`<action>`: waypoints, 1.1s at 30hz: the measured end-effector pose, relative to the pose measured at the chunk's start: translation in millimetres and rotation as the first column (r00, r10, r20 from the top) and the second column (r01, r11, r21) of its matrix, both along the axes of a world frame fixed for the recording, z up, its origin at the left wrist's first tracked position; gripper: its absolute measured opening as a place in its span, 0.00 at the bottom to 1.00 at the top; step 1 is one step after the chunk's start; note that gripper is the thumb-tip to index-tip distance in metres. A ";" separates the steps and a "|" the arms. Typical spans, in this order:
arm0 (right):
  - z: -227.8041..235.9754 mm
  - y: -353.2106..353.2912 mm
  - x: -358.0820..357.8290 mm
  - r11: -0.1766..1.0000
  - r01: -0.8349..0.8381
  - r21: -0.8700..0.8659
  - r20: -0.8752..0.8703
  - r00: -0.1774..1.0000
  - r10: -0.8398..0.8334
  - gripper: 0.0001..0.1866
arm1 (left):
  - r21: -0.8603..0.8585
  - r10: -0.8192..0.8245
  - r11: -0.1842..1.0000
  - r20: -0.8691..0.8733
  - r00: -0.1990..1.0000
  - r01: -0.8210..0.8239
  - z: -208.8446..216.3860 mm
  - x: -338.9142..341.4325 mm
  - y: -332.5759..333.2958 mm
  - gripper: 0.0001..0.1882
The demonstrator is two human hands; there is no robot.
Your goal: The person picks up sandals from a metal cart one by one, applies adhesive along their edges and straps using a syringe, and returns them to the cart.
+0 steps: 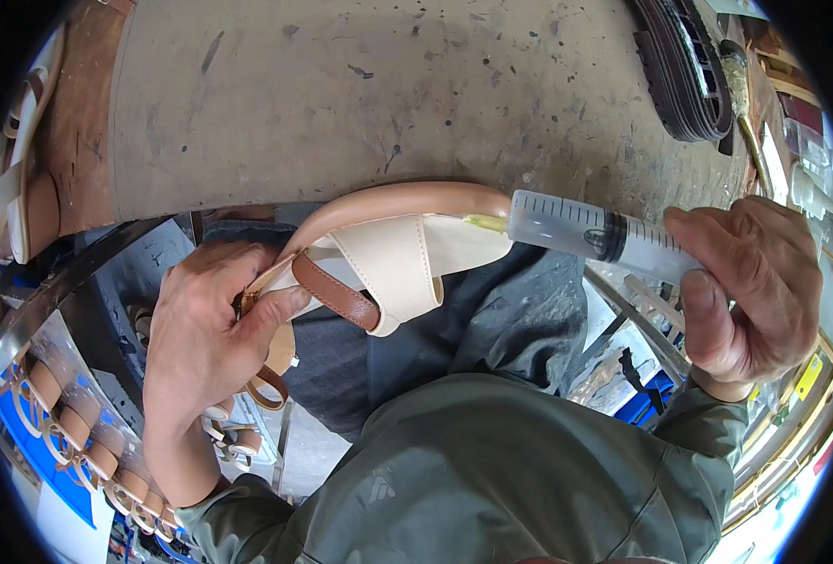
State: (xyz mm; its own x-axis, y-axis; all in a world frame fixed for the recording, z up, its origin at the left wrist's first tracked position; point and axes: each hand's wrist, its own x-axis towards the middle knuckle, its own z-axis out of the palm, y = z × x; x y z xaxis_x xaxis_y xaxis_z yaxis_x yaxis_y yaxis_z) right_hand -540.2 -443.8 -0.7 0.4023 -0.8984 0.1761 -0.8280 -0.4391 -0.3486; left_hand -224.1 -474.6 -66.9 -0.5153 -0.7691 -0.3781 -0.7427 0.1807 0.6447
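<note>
Left hand (211,324) is gripping the cream-and-tan sandal (393,258) by its left end, above the lap, near the worktop (341,113) (contact unclear). Right hand (755,282) is pinching the syringe (571,230), yellow tip (488,224) sitting at the tan rim (407,198); good work here probably means bracing the sandal and pressing evenly.

The syringe (567,230) at right looks smooth, clear plastic, the central sandal (388,258) matt leather, the jacket (501,470) at bottom faintly glossy cloth.
</note>
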 end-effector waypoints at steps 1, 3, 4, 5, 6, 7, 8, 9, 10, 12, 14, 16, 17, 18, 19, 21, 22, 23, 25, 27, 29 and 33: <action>2.2 3.5 -0.6 1.000 0.007 -0.002 -0.004 1.000 -0.007 0.15 | 0.010 0.013 1.000 -0.020 1.000 -0.013 -1.0 -1.8 0.9 0.12; 5.6 9.3 -1.9 0.999 0.049 -0.006 -0.032 0.998 -0.049 0.15 | 0.023 0.017 1.000 -0.014 1.000 -0.017 -0.7 -4.5 1.8 0.11; 7.7 10.9 -1.3 0.999 0.052 -0.006 -0.034 0.998 -0.052 0.15 | 0.041 0.029 0.999 -0.003 1.000 -0.029 -0.3 -5.0 2.2 0.11; 10.2 12.1 -0.3 0.997 0.073 0.003 -0.062 0.995 -0.073 0.15 | 0.041 0.026 0.999 -0.004 1.000 -0.026 -0.7 -4.9 2.7 0.11; 12.4 13.5 0.1 0.995 0.095 0.011 -0.090 0.992 -0.094 0.15 | 0.061 0.026 0.998 -0.002 1.000 -0.025 -1.9 -4.1 3.2 0.11; 13.3 14.7 0.3 0.995 0.100 0.011 -0.092 0.991 -0.098 0.15 | 0.083 0.024 0.996 0.000 1.000 -0.024 -4.2 -2.9 3.9 0.11; 14.1 16.0 0.3 0.994 0.106 0.003 -0.116 0.988 -0.105 0.15 | 0.083 0.019 0.996 -0.002 1.000 -0.019 -7.0 -2.2 5.4 0.11; 14.6 17.4 0.1 0.994 0.113 -0.005 -0.139 0.984 -0.112 0.15 | 0.080 0.037 0.996 -0.022 0.999 -0.036 -10.4 -1.5 7.6 0.11; 15.2 18.9 -0.1 0.993 0.116 -0.007 -0.137 0.984 -0.116 0.15 | 0.075 0.058 0.996 -0.037 0.998 -0.055 -12.2 -0.4 10.4 0.11; 16.0 21.7 -1.0 0.988 0.153 0.015 -0.152 0.977 -0.149 0.14 | 0.100 0.078 0.992 -0.058 0.995 -0.072 -17.3 2.3 15.6 0.11; 16.1 24.0 -2.6 0.987 0.159 0.015 -0.154 0.976 -0.154 0.14 | 0.126 0.098 0.988 -0.081 0.992 -0.088 -22.6 2.7 20.6 0.11; 15.2 26.6 -4.8 0.986 0.165 0.018 -0.155 0.975 -0.161 0.14 | 0.145 0.135 0.982 -0.086 0.987 -0.122 -27.1 1.9 25.3 0.10; 13.9 28.2 -6.2 0.987 0.163 0.007 -0.140 0.977 -0.160 0.14 | 0.145 0.130 0.982 -0.086 0.988 -0.117 -29.7 1.3 27.7 0.10; 13.1 29.4 -7.7 0.987 0.160 -0.004 -0.125 0.979 -0.159 0.13 | 0.155 0.155 0.979 -0.121 0.980 -0.136 -32.5 0.8 30.1 0.10; 13.2 29.7 -9.0 0.986 0.164 -0.002 -0.123 0.979 -0.163 0.13 | 0.165 0.181 0.974 -0.155 0.971 -0.155 -35.0 0.5 32.7 0.09; 13.6 29.8 -11.6 0.990 0.136 0.021 -0.126 0.983 -0.133 0.13 | 0.183 0.192 0.970 -0.161 0.968 -0.162 -39.5 1.0 39.0 0.10; 12.3 30.7 -12.9 0.990 0.142 0.022 -0.126 0.982 -0.138 0.13 | 0.202 0.206 0.965 -0.171 0.964 -0.170 -42.9 0.9 41.7 0.10; 10.7 31.8 -14.0 0.991 0.133 0.007 -0.117 0.985 -0.131 0.13 | 0.204 0.201 0.965 -0.170 0.965 -0.165 -45.9 -1.0 44.6 0.10; 8.1 34.2 -16.4 0.992 0.128 -0.006 -0.105 0.986 -0.128 0.13 | 0.256 0.285 0.943 -0.284 0.915 -0.214 -49.9 -8.1 50.8 0.10; 6.1 36.6 -18.7 0.992 0.129 0.003 -0.083 0.988 -0.129 0.13 | 0.271 0.296 0.938 -0.298 0.908 -0.216 -54.0 -11.9 56.2 0.09; 5.5 38.3 -19.9 0.991 0.132 0.005 -0.084 0.988 -0.131 0.13 | 0.279 0.336 0.930 -0.385 0.860 -0.239 -60.8 -14.0 63.7 0.08; 3.9 41.7 -22.5 0.990 0.143 0.011 -0.078 0.987 -0.141 0.14 | 0.420 0.476 0.855 -0.405 0.781 -0.303 -68.6 -21.0 81.2 0.07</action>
State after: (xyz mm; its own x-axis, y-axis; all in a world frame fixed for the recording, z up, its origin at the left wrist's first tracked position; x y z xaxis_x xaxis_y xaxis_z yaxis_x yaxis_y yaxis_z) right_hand -562.7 -402.0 3.2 0.2821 -0.9500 0.1341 -0.9063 -0.3098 -0.2876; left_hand -245.1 -393.4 -135.5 -0.3755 -0.8254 -0.4215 -0.2827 -0.3311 0.9002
